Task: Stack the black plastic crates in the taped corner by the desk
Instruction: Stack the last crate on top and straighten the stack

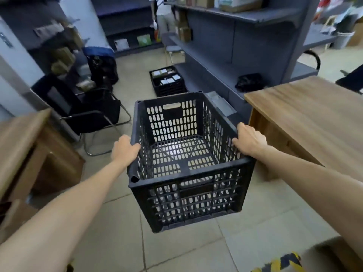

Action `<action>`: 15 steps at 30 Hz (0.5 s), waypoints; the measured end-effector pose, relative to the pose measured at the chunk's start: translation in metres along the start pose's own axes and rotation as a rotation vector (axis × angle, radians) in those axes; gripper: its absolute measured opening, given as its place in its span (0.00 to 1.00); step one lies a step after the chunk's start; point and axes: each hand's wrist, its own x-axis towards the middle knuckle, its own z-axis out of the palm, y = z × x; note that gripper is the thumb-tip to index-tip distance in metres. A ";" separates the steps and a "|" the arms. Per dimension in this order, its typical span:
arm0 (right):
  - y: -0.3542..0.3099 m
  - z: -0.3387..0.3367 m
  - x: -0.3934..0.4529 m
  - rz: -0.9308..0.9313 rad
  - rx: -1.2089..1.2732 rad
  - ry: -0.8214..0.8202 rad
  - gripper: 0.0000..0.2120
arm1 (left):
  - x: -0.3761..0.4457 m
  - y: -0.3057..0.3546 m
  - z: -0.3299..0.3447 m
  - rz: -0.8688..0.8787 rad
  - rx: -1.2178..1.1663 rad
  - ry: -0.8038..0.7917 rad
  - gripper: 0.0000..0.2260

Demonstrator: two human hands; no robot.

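Observation:
An empty black plastic crate (193,197) with slotted walls hangs in the air in front of me, above the tiled floor. My left hand (124,151) grips its left rim, fingers curled over the edge. My right hand (249,140) grips the right rim the same way. A second black crate (169,89) stands on the floor further ahead, beside the shelving, with small boxes inside it. A strip of yellow-and-black tape (280,264) shows on the floor at the bottom right.
A wooden desk (314,114) stands on the right and a wooden cabinet (23,146) on the left. A black chair (84,112) sits ahead left. Grey shelving (225,55) lines the right side of the aisle. A person (165,14) stands far back.

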 end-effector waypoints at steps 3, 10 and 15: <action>-0.066 -0.038 0.006 -0.050 0.014 0.036 0.13 | 0.011 -0.011 -0.074 0.003 -0.021 0.069 0.09; -0.219 -0.082 0.003 -0.296 0.025 0.085 0.11 | 0.003 -0.068 -0.227 -0.067 -0.001 0.275 0.10; -0.317 -0.071 -0.002 -0.450 0.074 0.063 0.15 | -0.021 -0.117 -0.301 -0.150 -0.031 0.394 0.08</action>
